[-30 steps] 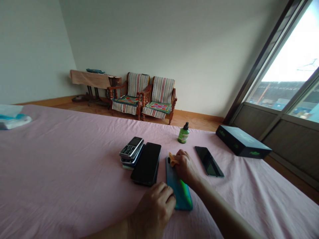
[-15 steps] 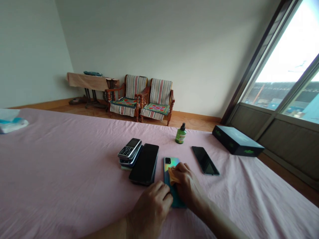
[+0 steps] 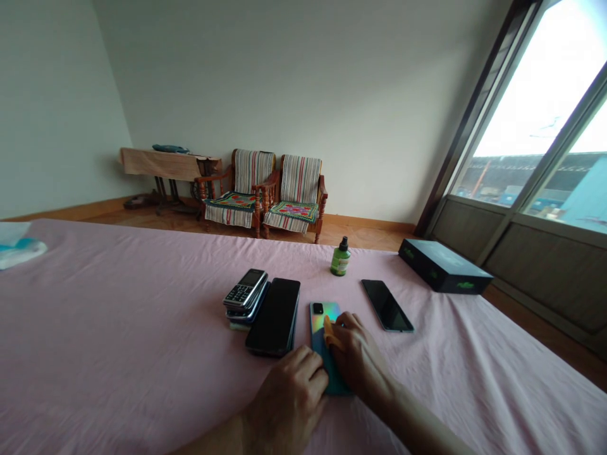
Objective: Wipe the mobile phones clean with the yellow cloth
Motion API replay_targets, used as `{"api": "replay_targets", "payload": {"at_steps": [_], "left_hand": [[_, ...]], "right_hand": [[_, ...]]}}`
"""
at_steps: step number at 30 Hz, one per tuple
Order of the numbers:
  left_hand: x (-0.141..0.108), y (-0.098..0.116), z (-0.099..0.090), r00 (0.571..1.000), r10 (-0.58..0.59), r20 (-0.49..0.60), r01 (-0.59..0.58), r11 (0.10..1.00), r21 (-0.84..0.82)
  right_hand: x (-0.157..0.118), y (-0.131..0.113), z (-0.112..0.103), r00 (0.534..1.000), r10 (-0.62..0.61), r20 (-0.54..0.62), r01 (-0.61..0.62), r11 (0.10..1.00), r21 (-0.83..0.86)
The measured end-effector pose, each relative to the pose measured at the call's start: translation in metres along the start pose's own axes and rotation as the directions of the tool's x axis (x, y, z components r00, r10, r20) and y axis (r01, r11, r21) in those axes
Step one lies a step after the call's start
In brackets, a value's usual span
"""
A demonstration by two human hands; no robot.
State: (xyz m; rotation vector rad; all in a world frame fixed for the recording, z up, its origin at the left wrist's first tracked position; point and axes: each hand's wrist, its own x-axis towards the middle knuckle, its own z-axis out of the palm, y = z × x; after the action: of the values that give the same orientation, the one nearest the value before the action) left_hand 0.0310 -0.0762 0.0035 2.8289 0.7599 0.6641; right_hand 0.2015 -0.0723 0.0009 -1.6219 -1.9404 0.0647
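A shiny blue-green smartphone [image 3: 317,325] lies back up on the pink cloth, its camera block at the far end. My left hand [image 3: 294,388] has curled fingers at the phone's lower left edge, steadying it. In my right hand [image 3: 356,347] a small orange cloth [image 3: 332,335] is bunched and pressed against the phone's back; the fingers are closed on it. Left of the phone lies a black smartphone [image 3: 274,316], screen up, on top of another. Beside that is a stack with a silver keypad phone [image 3: 245,287] uppermost.
A green bottle with a black cap [image 3: 340,258] stands beyond the phones. Another dark smartphone [image 3: 386,306] lies to the right, near a black box [image 3: 446,266]. A tissue pack [image 3: 21,251] sits at far left. Two wooden chairs [image 3: 294,208] stand by the wall.
My right hand and the orange cloth have shifted slightly to the right over the phone's back. My left hand stays at the phone's edge. The whole view has tilted a little.
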Motion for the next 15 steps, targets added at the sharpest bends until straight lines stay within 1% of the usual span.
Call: {"api": "replay_targets", "payload": {"at_steps": [4,6,8,11,13,15], "left_hand": [[0.0,-0.005,0.004,0.998,0.038,-0.042,-0.036,0.998,0.053],[0.0,-0.012,0.009,0.994,0.093,-0.055,-0.089,0.993,0.075],[0.0,-0.02,0.017,0.982,0.163,-0.09,-0.153,0.982,0.106],[0.001,-0.03,0.029,0.945,0.264,-0.193,-0.23,0.956,0.183],[0.003,-0.033,0.035,0.915,0.305,-0.263,-0.251,0.943,0.22],[0.005,-0.034,0.038,0.887,0.32,-0.332,-0.249,0.939,0.239]], "right_hand": [[0.031,0.014,0.011,0.999,0.014,-0.052,-0.014,1.0,-0.014],[0.043,0.021,0.019,0.998,0.011,-0.069,-0.011,1.0,-0.005],[0.052,0.025,0.027,0.997,0.003,-0.076,-0.002,1.0,0.015],[0.061,0.027,0.034,0.998,-0.03,-0.06,0.033,0.998,0.059],[0.064,0.027,0.036,0.997,-0.059,-0.045,0.063,0.994,0.09],[0.065,0.028,0.036,0.996,-0.086,-0.031,0.089,0.989,0.118]]}}
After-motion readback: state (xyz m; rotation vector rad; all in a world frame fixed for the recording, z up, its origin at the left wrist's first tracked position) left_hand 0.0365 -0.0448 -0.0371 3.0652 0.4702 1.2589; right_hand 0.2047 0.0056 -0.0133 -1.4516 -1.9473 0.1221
